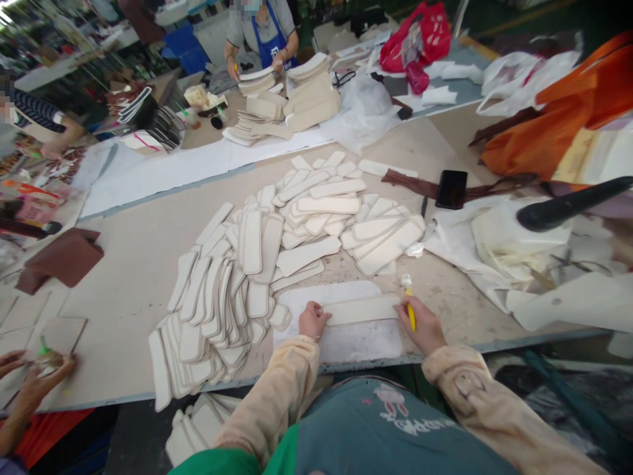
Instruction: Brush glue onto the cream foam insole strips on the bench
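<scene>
A long cream strip (363,311) with rounded ends lies over a white paper sheet (353,343) at the table's near edge. My left hand (313,320) pinches its left end between thumb and fingers. At the other end, my right hand (424,324) has its fingertips on the strip and also grips a yellow-handled brush (411,313). The brush is held upright; a whitish tip (406,282) shows above its handle, too blurred to make out well. Beyond and left of my hands spreads a large heap of similar cream pieces (316,204).
A phone (451,189), a white container (519,227) with a black handle-like part, and an orange cloth (583,112) lie to the right. Across the table a co-worker in a blue apron (270,41) handles cream pieces. Another person's hands (49,376) hold a small bottle at lower left.
</scene>
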Demonstrator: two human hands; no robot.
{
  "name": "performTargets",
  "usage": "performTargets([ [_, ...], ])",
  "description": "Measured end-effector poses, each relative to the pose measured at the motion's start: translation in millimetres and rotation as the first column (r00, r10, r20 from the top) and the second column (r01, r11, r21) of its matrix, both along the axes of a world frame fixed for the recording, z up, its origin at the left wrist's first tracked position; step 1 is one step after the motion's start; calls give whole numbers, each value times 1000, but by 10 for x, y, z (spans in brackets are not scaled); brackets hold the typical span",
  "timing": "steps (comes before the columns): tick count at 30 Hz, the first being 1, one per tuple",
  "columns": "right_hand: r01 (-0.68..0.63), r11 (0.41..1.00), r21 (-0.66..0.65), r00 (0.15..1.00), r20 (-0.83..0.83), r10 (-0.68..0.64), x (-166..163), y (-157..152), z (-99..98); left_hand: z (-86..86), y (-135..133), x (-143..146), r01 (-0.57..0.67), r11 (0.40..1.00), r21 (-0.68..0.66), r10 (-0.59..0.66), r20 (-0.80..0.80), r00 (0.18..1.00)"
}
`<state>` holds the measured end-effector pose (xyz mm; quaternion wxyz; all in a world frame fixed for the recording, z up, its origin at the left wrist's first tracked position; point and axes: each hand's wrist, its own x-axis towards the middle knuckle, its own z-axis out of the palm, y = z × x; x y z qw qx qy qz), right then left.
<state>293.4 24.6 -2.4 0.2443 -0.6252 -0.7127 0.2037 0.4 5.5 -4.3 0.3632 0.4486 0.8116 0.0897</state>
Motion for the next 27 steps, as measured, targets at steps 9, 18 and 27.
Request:
performTargets([
  [9,-17,1000,-5,998,60,17,1,36,-96,-27,13,-21,63,998,-10,-64,-59,996],
  [18,21,1000,17,994,109,-23,13,24,-176,-27,34,-24,96,994,-48,-98,-59,993],
  [27,-21,999,49,979,204,10,9,-9,-173,-54,35,-41,136,991,-17,-137,-50,989],
])
